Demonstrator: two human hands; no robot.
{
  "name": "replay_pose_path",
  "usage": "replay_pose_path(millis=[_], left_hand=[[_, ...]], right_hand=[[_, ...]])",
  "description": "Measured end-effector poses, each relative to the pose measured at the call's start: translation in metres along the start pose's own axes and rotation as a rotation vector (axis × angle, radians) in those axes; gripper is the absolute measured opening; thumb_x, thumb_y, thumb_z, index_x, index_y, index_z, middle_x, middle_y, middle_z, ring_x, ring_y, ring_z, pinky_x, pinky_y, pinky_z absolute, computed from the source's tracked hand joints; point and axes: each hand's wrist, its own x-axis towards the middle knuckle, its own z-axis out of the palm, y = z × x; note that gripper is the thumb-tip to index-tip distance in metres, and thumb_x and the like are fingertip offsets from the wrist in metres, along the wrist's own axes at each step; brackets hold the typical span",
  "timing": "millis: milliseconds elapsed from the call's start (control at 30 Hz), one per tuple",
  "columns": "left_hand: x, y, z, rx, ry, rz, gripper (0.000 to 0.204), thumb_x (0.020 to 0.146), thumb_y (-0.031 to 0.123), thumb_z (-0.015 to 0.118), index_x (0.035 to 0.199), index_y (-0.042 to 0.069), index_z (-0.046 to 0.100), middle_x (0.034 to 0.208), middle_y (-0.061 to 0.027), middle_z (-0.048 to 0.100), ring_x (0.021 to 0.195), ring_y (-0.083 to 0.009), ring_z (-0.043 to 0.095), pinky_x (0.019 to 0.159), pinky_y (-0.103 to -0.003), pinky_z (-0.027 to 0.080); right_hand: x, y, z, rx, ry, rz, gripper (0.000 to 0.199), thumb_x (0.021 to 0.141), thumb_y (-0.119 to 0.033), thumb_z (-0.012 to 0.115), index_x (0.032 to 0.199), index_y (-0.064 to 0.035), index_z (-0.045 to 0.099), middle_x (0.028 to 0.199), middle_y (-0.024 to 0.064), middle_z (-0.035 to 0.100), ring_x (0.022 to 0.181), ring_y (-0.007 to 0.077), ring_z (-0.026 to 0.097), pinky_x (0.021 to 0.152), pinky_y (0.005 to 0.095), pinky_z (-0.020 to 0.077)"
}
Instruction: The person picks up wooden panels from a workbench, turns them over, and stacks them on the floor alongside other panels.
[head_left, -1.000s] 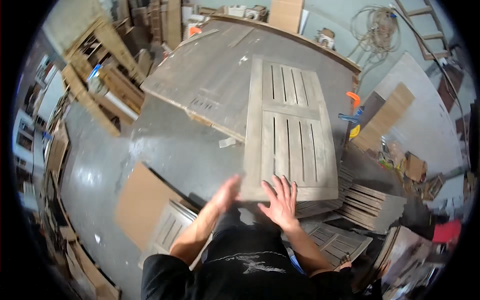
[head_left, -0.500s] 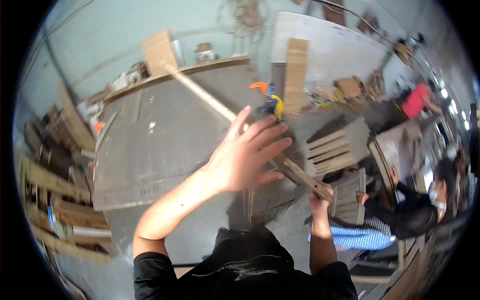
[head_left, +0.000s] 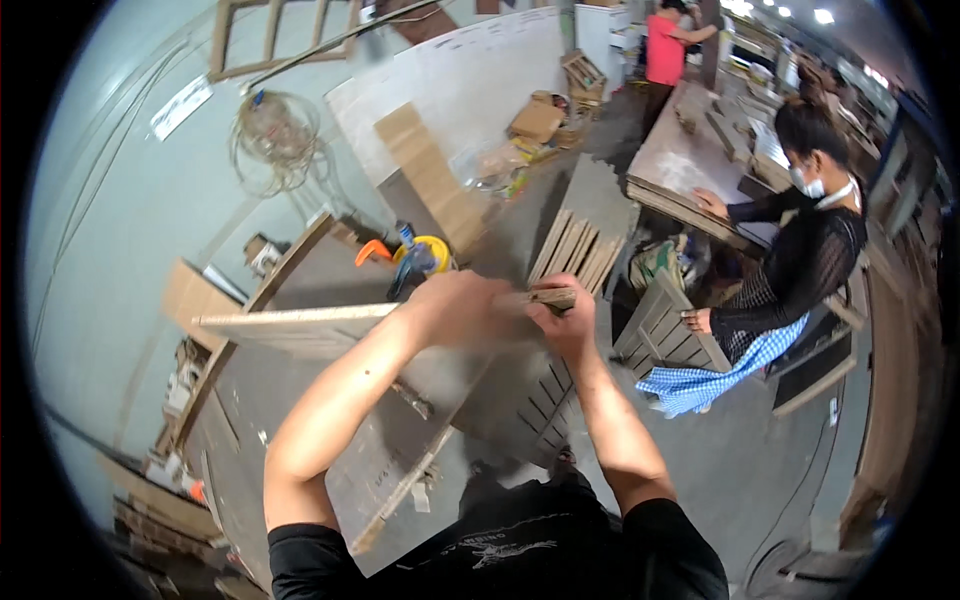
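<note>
A long, narrow wooden strip (head_left: 300, 325) lies across my view, held above a large grey-brown worktable. My right hand (head_left: 568, 318) grips its right end, thumb and fingers wrapped round it. My left hand (head_left: 462, 308) is at the strip near that end, palm down; motion smears its fingers, so their grip is unclear. Just beyond my left hand sit an orange-handled object (head_left: 373, 252) and a round yellow item (head_left: 434, 254), with dark and blue pieces beside them. A short, slim stick-like piece (head_left: 412, 398) lies on the worktable (head_left: 310, 415) below my left forearm.
Slatted wooden panels (head_left: 580, 240) lean in a stack beyond my right hand. To the right, a masked person (head_left: 800, 240) in black holds a slatted panel (head_left: 665, 325) beside another table (head_left: 680, 170). Another person in red (head_left: 664, 50) stands farther back. Coiled cable (head_left: 275, 140) hangs on the wall.
My view has swung to the right. My left hand, spread above the strip before, is now at its right end near my right hand. The strip has turned more level across the view.
</note>
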Motion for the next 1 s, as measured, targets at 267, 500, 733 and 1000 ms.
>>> replay_pose_path(millis=[267,500,733,1000], left_hand=[[-0.003,-0.003,-0.016,-0.049,-0.134,0.202,0.026,0.089,0.032,0.062,0.095,0.007,0.059,0.083,-0.0187,0.064,0.084,-0.0408,0.061,0.069,-0.049,0.047],[-0.027,-0.023,-0.010,-0.125,-0.193,0.144,0.029,0.091,0.035,0.061,0.097,0.007,0.058,0.079,-0.0197,0.063,0.078,-0.0429,0.060,0.066,-0.048,0.046],[-0.037,-0.048,-0.006,-0.052,-0.190,0.120,0.025,0.091,0.033,0.062,0.100,0.010,0.058,0.077,-0.0174,0.062,0.077,-0.0410,0.060,0.065,-0.047,0.045],[-0.039,-0.053,-0.006,-0.091,-0.119,0.129,0.024,0.092,0.034,0.060,0.102,0.012,0.059,0.076,-0.0158,0.063,0.076,-0.0399,0.060,0.064,-0.046,0.046]], right_hand=[[-0.008,0.006,0.007,-0.198,0.085,-0.144,0.024,0.074,-0.019,0.077,0.074,-0.0042,0.058,0.066,0.0079,0.062,0.058,0.0223,0.063,0.055,0.0309,0.0491],[-0.028,0.009,0.027,-0.121,0.029,0.004,0.016,0.063,0.003,0.072,0.074,-0.0024,0.062,0.065,0.0051,0.063,0.059,0.0132,0.062,0.055,0.0269,0.0479],[-0.036,-0.003,0.035,-0.069,-0.058,0.215,0.030,0.060,-0.015,0.087,0.082,-0.0084,0.068,0.075,0.0074,0.066,0.068,0.0172,0.062,0.061,0.0336,0.0499],[-0.025,-0.007,0.039,-0.110,-0.012,0.003,0.009,0.068,-0.010,0.078,0.072,-0.0109,0.070,0.068,0.0033,0.068,0.063,0.0152,0.065,0.058,0.0299,0.0527]])
